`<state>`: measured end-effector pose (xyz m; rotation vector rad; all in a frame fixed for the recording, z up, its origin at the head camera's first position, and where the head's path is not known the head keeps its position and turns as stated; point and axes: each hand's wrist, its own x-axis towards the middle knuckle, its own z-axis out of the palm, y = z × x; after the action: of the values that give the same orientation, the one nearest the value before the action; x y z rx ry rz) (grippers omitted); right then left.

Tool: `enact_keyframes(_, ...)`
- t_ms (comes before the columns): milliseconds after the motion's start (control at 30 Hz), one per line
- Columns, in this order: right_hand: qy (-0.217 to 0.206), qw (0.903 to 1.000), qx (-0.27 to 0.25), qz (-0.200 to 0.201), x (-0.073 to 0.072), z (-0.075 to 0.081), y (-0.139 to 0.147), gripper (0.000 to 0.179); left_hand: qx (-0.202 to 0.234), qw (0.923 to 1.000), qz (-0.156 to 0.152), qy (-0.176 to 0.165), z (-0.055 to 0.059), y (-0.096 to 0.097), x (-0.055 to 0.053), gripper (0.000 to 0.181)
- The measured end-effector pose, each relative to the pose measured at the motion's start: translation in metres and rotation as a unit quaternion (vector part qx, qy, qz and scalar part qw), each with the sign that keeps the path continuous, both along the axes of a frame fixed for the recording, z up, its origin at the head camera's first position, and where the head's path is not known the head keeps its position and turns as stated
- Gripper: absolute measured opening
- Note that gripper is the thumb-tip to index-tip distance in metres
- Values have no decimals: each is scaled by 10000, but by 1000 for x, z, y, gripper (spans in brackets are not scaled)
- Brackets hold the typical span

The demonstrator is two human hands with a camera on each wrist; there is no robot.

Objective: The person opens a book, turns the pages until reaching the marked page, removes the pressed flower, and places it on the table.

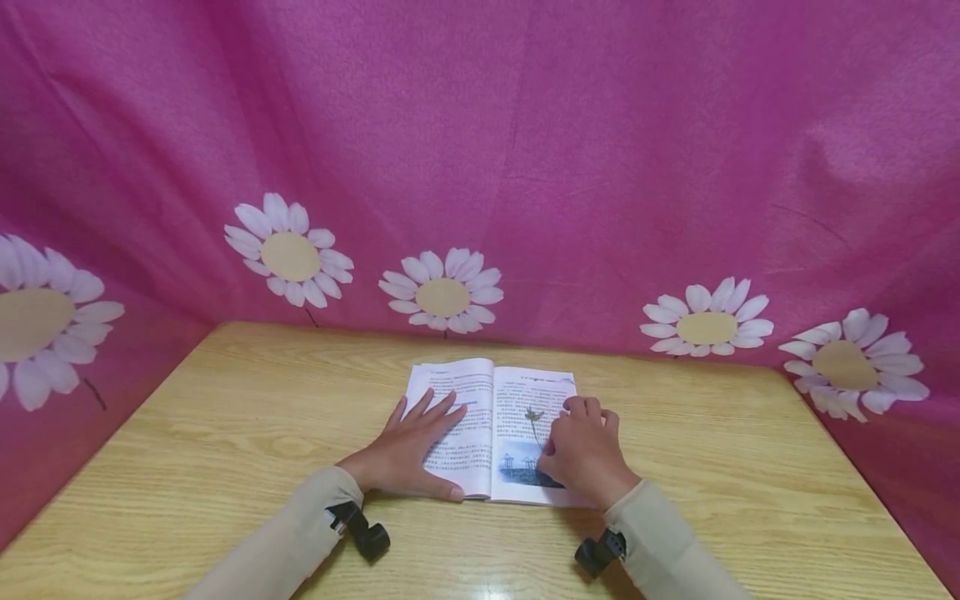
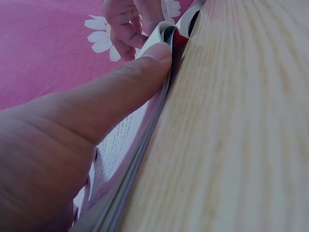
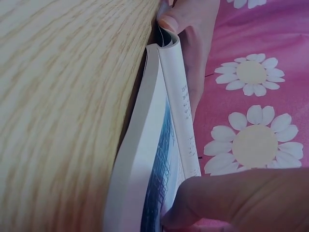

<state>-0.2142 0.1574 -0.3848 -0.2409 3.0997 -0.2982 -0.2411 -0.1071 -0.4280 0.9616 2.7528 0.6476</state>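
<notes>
An open book lies on the wooden table, printed text on both pages and a bluish picture low on the right page. My left hand presses the left page with fingers spread; its thumb rests at the lower edge near the spine. Over the right page is a small sprig with a leafy yellow-green head and a thin stem. My right hand, fingers curled, pinches the stem's lower end, which the hand hides. In the right wrist view, the right thumb is down by the picture; the sprig is out of sight there.
The light wooden tabletop extends around the book. Behind and on both sides hangs a pink cloth with large white daisies. Small black devices are strapped to both beige sleeves.
</notes>
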Motion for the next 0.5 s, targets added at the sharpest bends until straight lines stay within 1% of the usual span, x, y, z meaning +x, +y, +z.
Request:
enact_keyframes(233, 10, 10000, 17, 2, -2, -2, 0, 21, -32, 10000, -14, -2, 1, 0, 0, 113)
enact_keyframes(500, -75, 9999, -121, 9, -2, 0, 2, 20, -46, 10000, -11, -2, 1, 0, -1, 114)
